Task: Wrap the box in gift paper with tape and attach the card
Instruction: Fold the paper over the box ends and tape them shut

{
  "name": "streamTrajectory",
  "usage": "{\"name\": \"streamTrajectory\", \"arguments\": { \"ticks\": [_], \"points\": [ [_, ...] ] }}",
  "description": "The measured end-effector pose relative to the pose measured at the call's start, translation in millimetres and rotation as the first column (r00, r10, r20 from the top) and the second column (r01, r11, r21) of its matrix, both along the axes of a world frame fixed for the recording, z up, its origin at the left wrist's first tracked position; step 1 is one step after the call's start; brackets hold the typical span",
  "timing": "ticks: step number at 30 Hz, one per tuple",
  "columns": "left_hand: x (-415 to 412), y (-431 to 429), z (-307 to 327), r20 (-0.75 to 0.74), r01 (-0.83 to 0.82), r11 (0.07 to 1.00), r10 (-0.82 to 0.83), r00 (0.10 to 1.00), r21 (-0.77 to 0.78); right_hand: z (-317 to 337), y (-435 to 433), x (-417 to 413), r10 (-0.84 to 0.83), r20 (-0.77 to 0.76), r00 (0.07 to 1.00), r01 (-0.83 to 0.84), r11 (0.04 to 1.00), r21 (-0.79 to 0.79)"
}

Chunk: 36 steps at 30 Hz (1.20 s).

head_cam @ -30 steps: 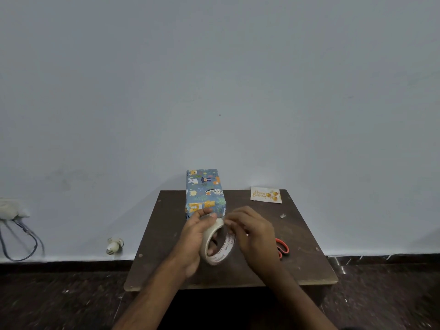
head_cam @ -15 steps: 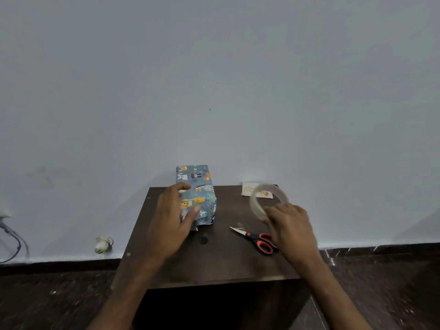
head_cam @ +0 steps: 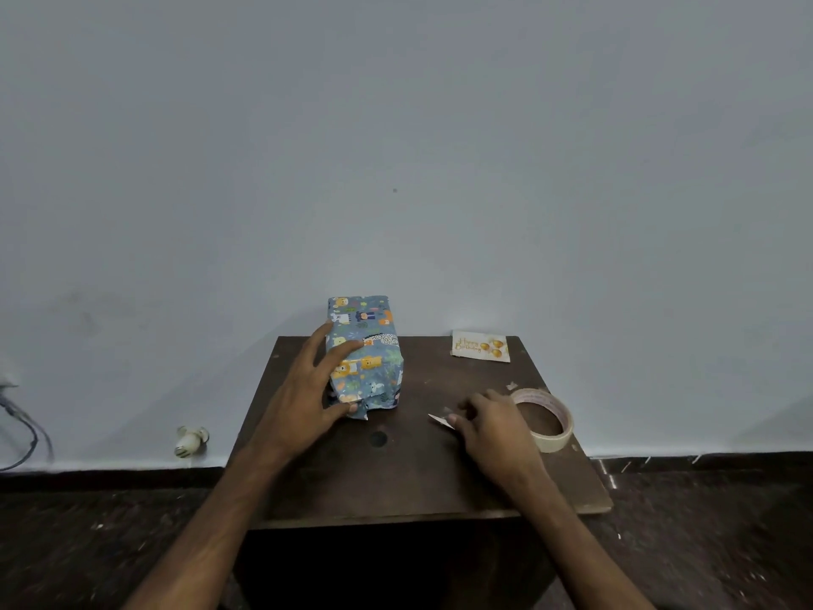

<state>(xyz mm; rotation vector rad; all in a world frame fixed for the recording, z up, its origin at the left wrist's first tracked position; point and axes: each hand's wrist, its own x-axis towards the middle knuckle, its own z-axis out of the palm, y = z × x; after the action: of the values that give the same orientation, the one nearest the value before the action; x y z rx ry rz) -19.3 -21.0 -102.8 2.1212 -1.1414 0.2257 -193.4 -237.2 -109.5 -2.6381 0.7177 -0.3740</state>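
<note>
At the centre of the frame the wrapped box (head_cam: 367,350) stands on the table (head_cam: 396,477), toward its far edge. The left hand (head_cam: 308,389) rests against the box's left side, fingers spread. Right of centre, the right hand (head_cam: 492,427) curls over the scissors (head_cam: 438,419), of which only a blade tip shows; whether it grips them cannot be told. The tape roll (head_cam: 552,444) lies just beside that hand, and the card (head_cam: 479,346) sits at the table's far right.

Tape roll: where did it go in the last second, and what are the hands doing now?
The tape roll left both hands: the right hand carried it rightward, set it down on the table, then dropped over the scissors, grip unclear. The left hand moved onto the wrapped box. Box and card stayed put.
</note>
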Motion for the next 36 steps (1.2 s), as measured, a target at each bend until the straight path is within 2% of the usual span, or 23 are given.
{"name": "streamTrajectory", "arguments": {
  "ticks": [3, 9, 14, 18, 22, 24, 25, 26, 27, 28, 29, 31, 36],
  "points": [
    [-0.4, -5.0, -2.6, 0.015, 0.0, 1.0, 0.0, 1.0, -0.031, -9.3, 7.2, 8.3, -0.031, 0.038, 0.999, 0.031, 0.999, -0.013],
    [0.5, -10.9, -6.0, 0.171, -0.075, 0.997, 0.077, 0.982, -0.018, -20.1, 16.0, 15.9, -0.184, 0.195, 0.963, 0.193, 0.981, -0.031],
    [-2.9, -16.5, -8.7, 0.22, -0.173, 0.985, 0.167, 0.961, 0.007, -19.8, 19.9, 22.4, -0.222, 0.198, 0.955, 0.245, 0.965, -0.098],
    [-3.5, -17.5, -11.3, 0.244, -0.212, 0.977, 0.202, 0.949, 0.014, -18.4, 22.6, 24.9, -0.205, 0.141, 0.969, 0.234, 0.942, -0.242],
    [-9.2, -14.6, -3.4, 0.237, -0.217, 0.976, 0.219, 0.947, -0.035, -15.0, 22.2, 25.1, -0.262, 0.112, 0.959, 0.281, 0.936, -0.211],
    [-15.8, -11.9, 9.5, 0.168, -0.197, 0.972, 0.217, 0.962, -0.13, -12.5, 26.2, 26.8, -0.245, 0.196, 0.95, 0.274, 0.951, -0.14],
    [-20.5, -9.5, 18.4, 0.12, -0.203, 0.962, 0.227, 0.967, -0.184, -7.8, 31.5, 28.9, -0.229, 0.313, 0.922, 0.245, 0.969, -0.013],
    [-25.3, -6.9, 26.1, 0.071, -0.219, 0.95, 0.24, 0.968, -0.224, 1.1, 38.9, 30.1, -0.228, 0.474, 0.851, 0.172, 0.972, 0.159],
    [-29.7, -3.4, 34.6, 0.036, -0.235, 0.939, 0.252, 0.967, -0.251, 13.8, 47.3, 33.3, -0.26, 0.633, 0.729, 0.043, 0.94, 0.337],
    [-35.2, -0.6, 41.2, 0.008, -0.244, 0.933, 0.255, 0.967, -0.265, 28.8, 56.5, 34.6, -0.323, 0.724, 0.609, -0.118, 0.866, 0.486],
    [-40.3, 1.8, 46.5, -0.012, -0.244, 0.931, 0.25, 0.968, -0.272, 44.1, 65.7, 35.4, -0.371, 0.769, 0.521, -0.29, 0.77, 0.568],
    [-50.0, 3.0, 54.7, -0.005, -0.247, 0.935, 0.254, 0.967, -0.255, 64.1, 83.6, 36.8, -0.381, 0.814, 0.439, -0.495, 0.654, 0.573],
    [-58.3, -3.7, 65.3, -0.002, -0.344, 0.903, 0.356, 0.935, -0.257, 61.8, 106.4, 36.8, -0.254, 0.839, 0.482, -0.508, 0.698, 0.504]
  ]
}}
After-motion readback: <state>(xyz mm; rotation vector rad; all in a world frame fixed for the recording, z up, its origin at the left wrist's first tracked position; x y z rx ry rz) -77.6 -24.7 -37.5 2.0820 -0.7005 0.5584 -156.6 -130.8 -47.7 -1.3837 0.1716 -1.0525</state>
